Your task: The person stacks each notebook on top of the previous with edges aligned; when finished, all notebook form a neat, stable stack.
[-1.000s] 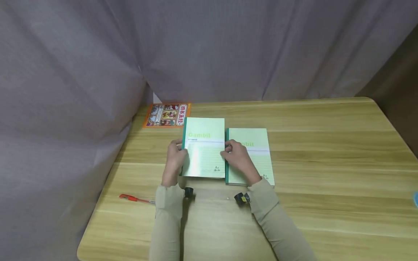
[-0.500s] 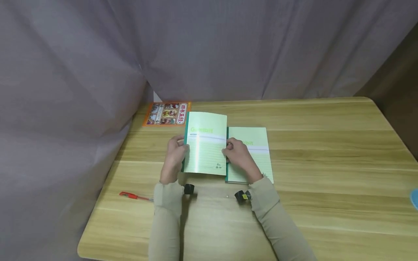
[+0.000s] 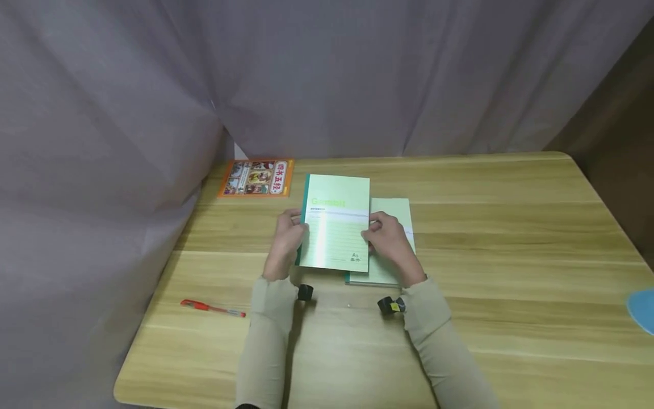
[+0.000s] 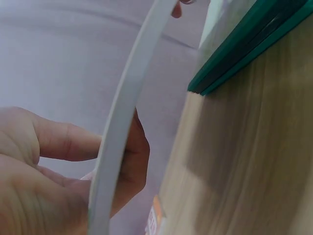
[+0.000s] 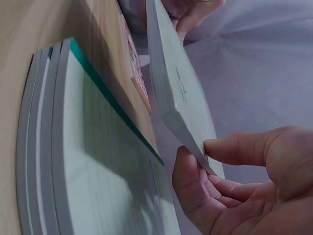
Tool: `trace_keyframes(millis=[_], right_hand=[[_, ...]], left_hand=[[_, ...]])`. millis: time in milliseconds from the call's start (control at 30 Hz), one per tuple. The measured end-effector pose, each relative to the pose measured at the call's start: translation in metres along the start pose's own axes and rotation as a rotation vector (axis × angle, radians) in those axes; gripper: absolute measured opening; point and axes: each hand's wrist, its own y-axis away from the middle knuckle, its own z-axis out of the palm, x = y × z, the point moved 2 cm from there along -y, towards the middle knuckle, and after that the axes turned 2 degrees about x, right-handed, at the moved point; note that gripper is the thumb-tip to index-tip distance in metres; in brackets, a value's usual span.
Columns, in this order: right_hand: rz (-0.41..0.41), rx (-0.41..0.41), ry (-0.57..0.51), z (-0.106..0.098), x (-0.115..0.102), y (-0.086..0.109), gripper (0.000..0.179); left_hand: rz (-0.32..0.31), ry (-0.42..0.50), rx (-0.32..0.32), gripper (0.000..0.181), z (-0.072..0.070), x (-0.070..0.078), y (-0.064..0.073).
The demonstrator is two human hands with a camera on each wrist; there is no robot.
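Note:
A pale green notebook [image 3: 334, 241] with a dark green spine is held raised above the table. My left hand [image 3: 286, 241] pinches its spine side, thumb on the cover and fingers beneath. On the opposite edge, my right hand [image 3: 389, 241] grips it the same way, as the right wrist view shows with the thumb [image 5: 239, 147] on top. Below and to the right lies a stack of several similar notebooks [image 5: 98, 147], spines to the left. In the head view the held notebook and my right hand cover much of that stack. The left wrist view catches the stack's green spines [image 4: 249, 49].
An orange picture booklet [image 3: 258, 178] lies at the back left of the wooden table [image 3: 501, 227]. A red pen [image 3: 212, 308] rests at the front left. Part of a blue round object [image 3: 642, 309] shows at the right edge. Grey curtains [image 3: 317, 74] hang behind and left.
Both hands have lifted the notebook and carried it rightward; it now overlaps the stack in the head view. The head view has shifted slightly, and the pen's whole length now shows.

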Motion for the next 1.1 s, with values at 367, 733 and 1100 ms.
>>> trace_keyframes(millis=[367,733,1100], right_hand=[[0.032,0.030,-0.055,-0.026,0.009,0.009,0.048],[0.059,0.044,-0.006,-0.044,0.021,0.013,0.052],[0.096,0.079,0.005,-0.056,0.031,0.019,0.048]], left_hand=[[-0.006,-0.030,-0.046,0.053,0.028,-0.001,-0.002],[-0.047,-0.053,-0.058,0.052,0.051,-0.009,-0.004],[-0.045,-0.081,-0.120,0.050,0.070,-0.014,-0.006]])
